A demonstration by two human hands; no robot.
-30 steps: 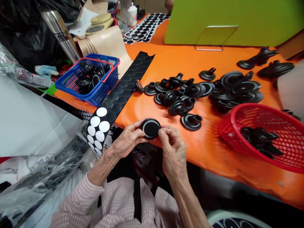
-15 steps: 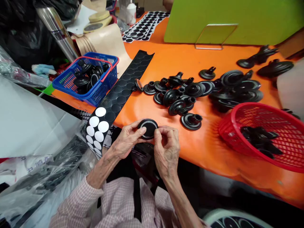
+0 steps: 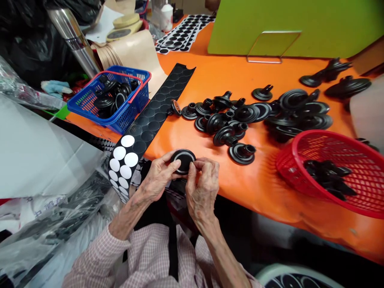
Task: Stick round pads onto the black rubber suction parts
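Observation:
Between my two hands a round black disc part (image 3: pixel 185 161) with a pale ring on its face is held up at the table's front edge. My left hand (image 3: pixel 159 176) grips it from the left, thumb lying on the face. Closed fingertips of my right hand (image 3: pixel 202 184) pinch at the disc's right edge. Left of my hands runs a black strip of round stickers (image 3: pixel 156 112); its near end, hanging over the edge, shows white circles (image 3: pixel 126 172). Several black discs with stems (image 3: pixel 223 134) lie beyond the hands.
A blue basket (image 3: pixel 123 125) holding black parts stands at the left. On the right is a tilted red basket (image 3: pixel 288 164) with dark pieces inside. A green board (image 3: pixel 324 24), a metal flask (image 3: pixel 73 42) and sticker sheets (image 3: pixel 183 34) are farther back on the orange table (image 3: pixel 255 192).
My right hand has shifted slightly left along with the disc's right edge. The disc has moved a little left and up, still held. The other things stay in place.

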